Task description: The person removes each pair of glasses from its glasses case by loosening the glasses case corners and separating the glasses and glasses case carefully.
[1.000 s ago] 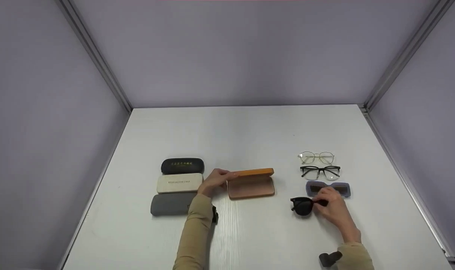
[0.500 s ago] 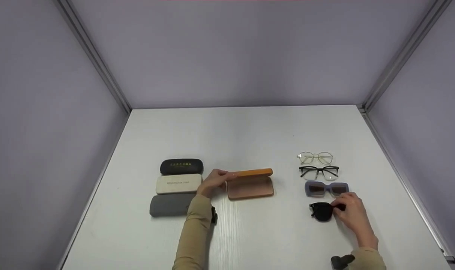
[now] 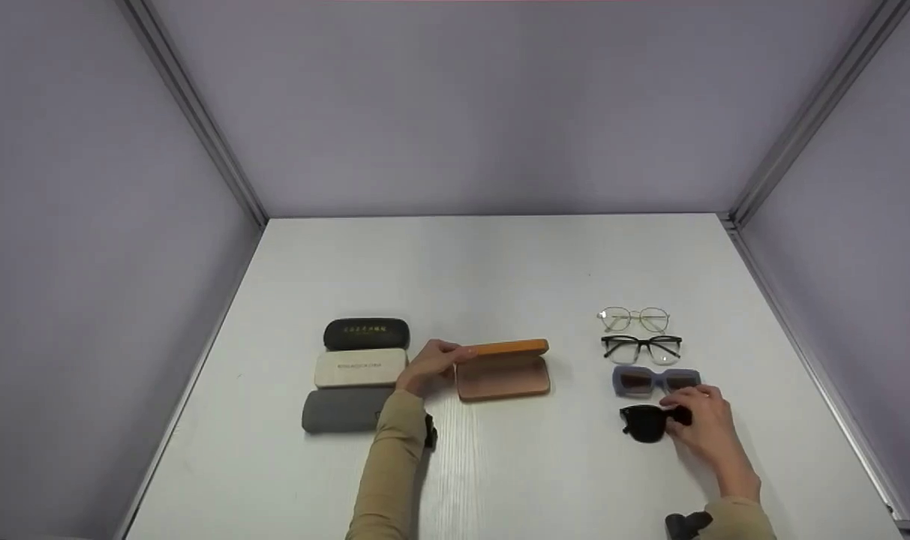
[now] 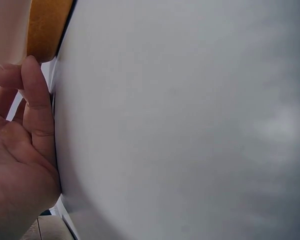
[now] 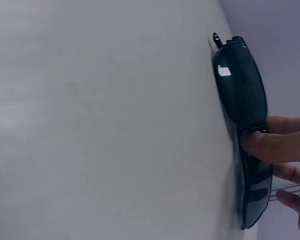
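My left hand (image 3: 427,364) holds the left end of the orange lid (image 3: 511,347) of a glasses case (image 3: 503,382). The case stands half open, its pinkish inside facing me. Thumb and forefinger meet at the case's corner (image 4: 46,32) in the left wrist view. At the right, my right hand (image 3: 711,429) pinches black sunglasses (image 3: 644,425) at the bridge, the thumb lying across the front. Fingers cover part of their right lens in the head view. In the right wrist view the sunglasses (image 5: 242,85) are low over or on the table; I cannot tell which.
Just beyond the sunglasses lie blue-framed sunglasses (image 3: 637,381), black-framed glasses (image 3: 641,348) and thin-rimmed glasses (image 3: 635,319), in a column. Left of my left hand are a black case (image 3: 366,334), a cream case (image 3: 360,367) and a grey case (image 3: 340,411). Walls bound the white table (image 3: 492,277).
My right hand has moved right and slightly nearer me with the black sunglasses, uncovering more of the blue-framed pair; over the last half second it barely shifts. The left hand stays on the lid.
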`<state>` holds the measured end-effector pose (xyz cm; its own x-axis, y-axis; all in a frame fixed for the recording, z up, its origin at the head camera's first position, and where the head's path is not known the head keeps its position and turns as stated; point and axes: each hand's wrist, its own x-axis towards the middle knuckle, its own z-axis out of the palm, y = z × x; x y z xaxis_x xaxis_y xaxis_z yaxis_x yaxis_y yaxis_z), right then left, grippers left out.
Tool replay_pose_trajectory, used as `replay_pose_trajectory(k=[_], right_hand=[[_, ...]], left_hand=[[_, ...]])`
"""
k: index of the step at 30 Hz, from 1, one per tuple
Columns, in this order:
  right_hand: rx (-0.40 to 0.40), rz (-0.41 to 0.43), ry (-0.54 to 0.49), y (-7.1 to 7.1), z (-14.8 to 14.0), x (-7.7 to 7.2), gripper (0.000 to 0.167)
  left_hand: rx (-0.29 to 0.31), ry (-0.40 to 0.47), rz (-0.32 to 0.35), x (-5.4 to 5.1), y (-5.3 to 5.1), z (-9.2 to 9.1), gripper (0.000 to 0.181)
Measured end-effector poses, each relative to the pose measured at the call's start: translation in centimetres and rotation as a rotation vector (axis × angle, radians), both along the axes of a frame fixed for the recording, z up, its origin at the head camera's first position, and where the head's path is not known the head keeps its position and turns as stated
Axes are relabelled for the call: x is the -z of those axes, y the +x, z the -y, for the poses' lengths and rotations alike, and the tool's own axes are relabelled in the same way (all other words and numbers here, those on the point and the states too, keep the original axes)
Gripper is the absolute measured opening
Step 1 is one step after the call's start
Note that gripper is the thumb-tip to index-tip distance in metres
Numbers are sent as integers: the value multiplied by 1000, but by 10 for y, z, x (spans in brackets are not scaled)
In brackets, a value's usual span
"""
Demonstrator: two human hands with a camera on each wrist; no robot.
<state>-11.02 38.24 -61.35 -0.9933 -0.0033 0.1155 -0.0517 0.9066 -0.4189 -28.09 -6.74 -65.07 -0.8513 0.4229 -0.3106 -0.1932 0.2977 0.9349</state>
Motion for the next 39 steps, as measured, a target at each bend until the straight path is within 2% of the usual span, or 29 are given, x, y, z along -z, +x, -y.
replay_pose_trajectory(k=[4, 7, 11, 14, 17, 21, 24, 27, 30, 36, 39], right_hand=[[-9, 8, -7, 1, 10, -16, 39], [-36, -61, -72, -4, 25, -24, 43], [-78, -181, -201, -18, 54, -23, 44], [-100, -220, -308, -29, 81, -17, 46], [-126, -181, -468, -39, 107, -11, 50], [-120, -70, -715, -55, 133, -3, 62], [-103, 7, -820, -66, 144, 4, 74], [-92, 104, -877, -75, 151, 11, 83], [-95, 183, -916, -81, 155, 17, 83], [-113, 207, -889, -89, 159, 28, 63], [-144, 210, -832, -90, 159, 32, 72]], left_hand=[[-14, 10, 14, 0, 1, -1, 47], [-22, 10, 20, 1, 1, -2, 47], [-33, 5, 34, 0, 1, -2, 49], [-25, -7, 32, -1, 2, -1, 49], [-13, -10, 17, -2, 2, -1, 47], [-16, -8, 4, -3, 2, -1, 43], [-23, -7, 6, -3, 2, -1, 42], [-21, -6, 5, -3, 2, -1, 41], [-18, -1, -8, -3, 3, -2, 39], [-8, -24, -20, -4, 3, -3, 41], [-3, -33, -28, -5, 3, -2, 41]])
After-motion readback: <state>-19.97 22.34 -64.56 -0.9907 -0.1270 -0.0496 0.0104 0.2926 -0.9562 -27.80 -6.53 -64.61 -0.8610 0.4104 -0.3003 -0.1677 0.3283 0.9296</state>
